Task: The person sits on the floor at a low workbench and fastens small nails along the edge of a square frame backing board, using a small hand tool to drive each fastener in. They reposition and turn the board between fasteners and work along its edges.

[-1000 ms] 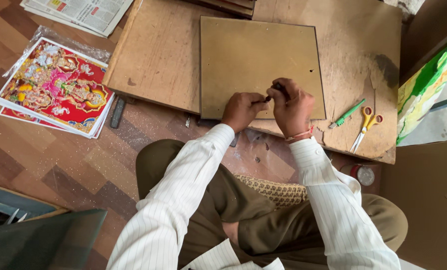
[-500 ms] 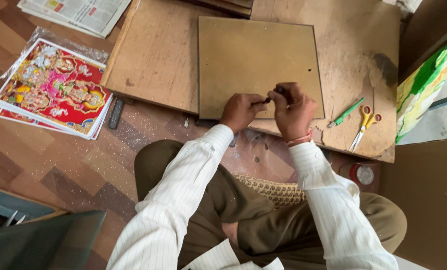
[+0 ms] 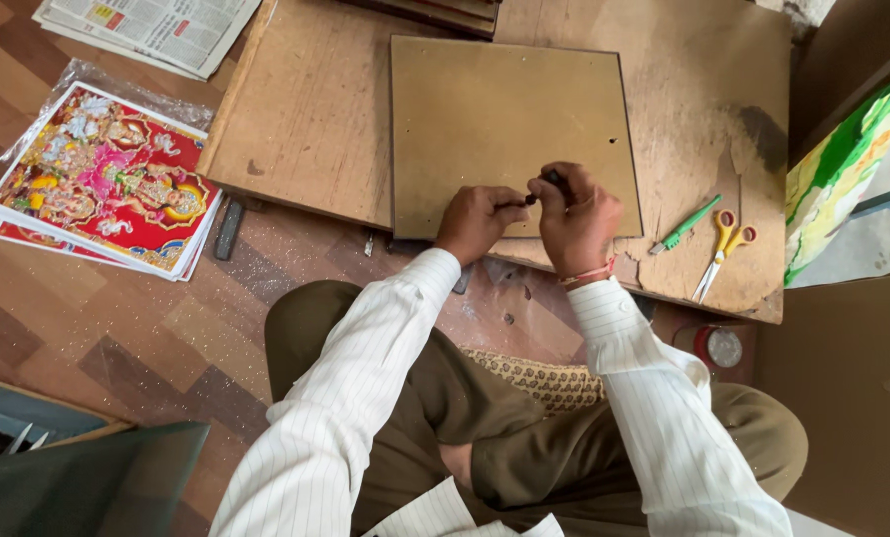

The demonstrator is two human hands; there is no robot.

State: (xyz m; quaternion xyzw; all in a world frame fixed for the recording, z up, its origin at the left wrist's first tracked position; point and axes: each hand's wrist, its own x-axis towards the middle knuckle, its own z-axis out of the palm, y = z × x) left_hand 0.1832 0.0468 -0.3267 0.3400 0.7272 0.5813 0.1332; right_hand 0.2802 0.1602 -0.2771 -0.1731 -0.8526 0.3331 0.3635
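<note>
Two hands are busy here, but going left to right we first hit the stack of colourful prints (image 3: 101,189) in clear wrap out at 9 o'clock on the floor, with folded newspaper (image 3: 151,30) up at 11 o'clock. Next comes the big worn wooden work board (image 3: 305,109), and lying on it, dead centre at 12 o'clock, the square brown backing board (image 3: 494,119). Our left hand (image 3: 480,221) and right hand (image 3: 576,214) sit close together at that board's near edge, fingertips pinched on a small dark piece (image 3: 530,199) between them; what exactly it is, we can't tell, too tiny. Both hands look closed on it, nearly touching each other. We'd guess the step in hand is fitting or twisting some small hardware at the board's lower edge, and whatever follows probably calls for a steady pinch and keeping the board from sliding. Further right, at 3 o'clock, a green pen-like tool (image 3: 686,224) and orange-handled scissors (image 3: 721,249) lie untouched on the work board, well apart from the hands, and a small round tin (image 3: 718,346) sits on the floor just below them.
</note>
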